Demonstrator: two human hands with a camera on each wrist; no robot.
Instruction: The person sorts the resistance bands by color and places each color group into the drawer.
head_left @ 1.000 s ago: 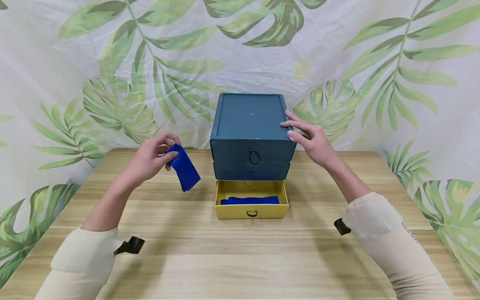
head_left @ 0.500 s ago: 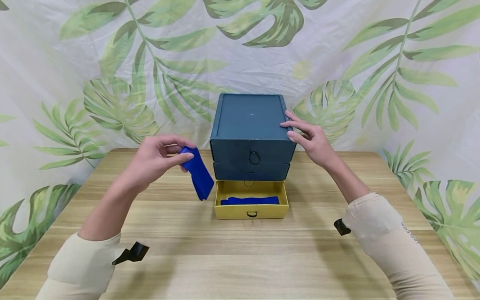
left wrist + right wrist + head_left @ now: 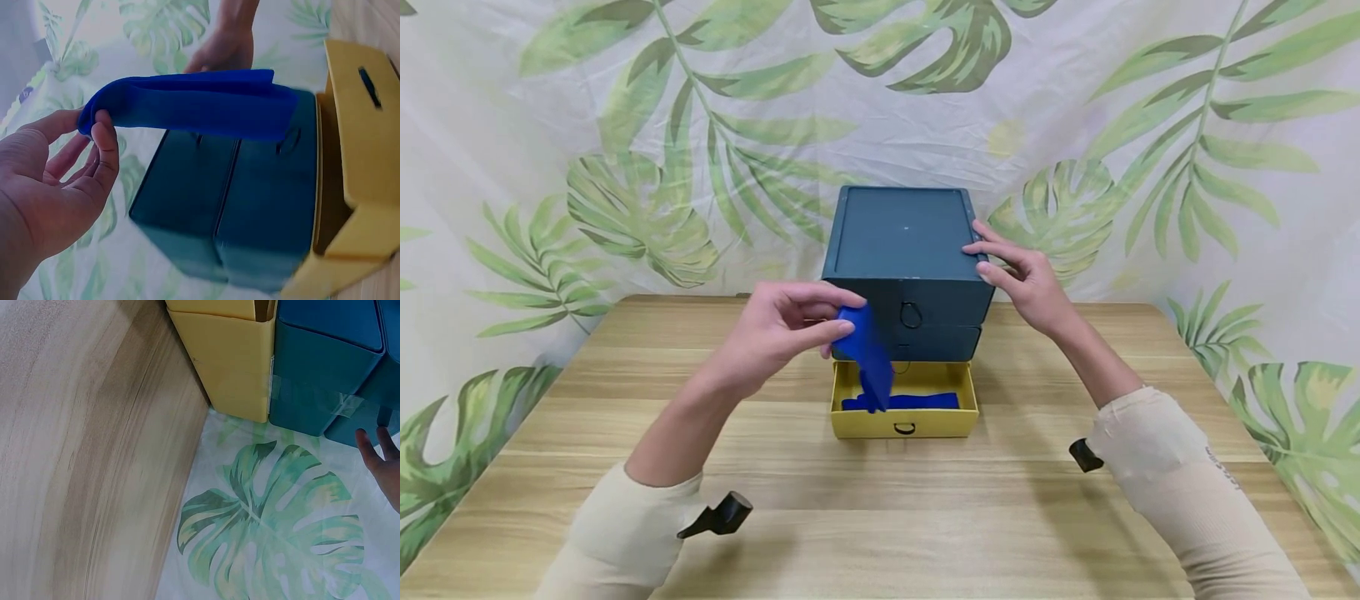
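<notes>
My left hand pinches one end of a folded blue fabric strip between thumb and fingers. The strip hangs down over the pulled-out yellow drawer; in the left wrist view its folded layers spread apart at the free end. Inside the drawer lies another folded blue strip, partly hidden behind the hanging one. My right hand rests its fingers on the right top edge of the dark blue drawer box. In the right wrist view only part of that hand shows.
Dark blue drawers with black loop pulls are stacked above the yellow drawer, all closed. The stack stands on a wooden table, near its far edge. A leaf-patterned cloth hangs behind.
My left hand has moved right with the blue strip, from beside the drawer stack to over the yellow drawer. The right hand stays at the box edge.
</notes>
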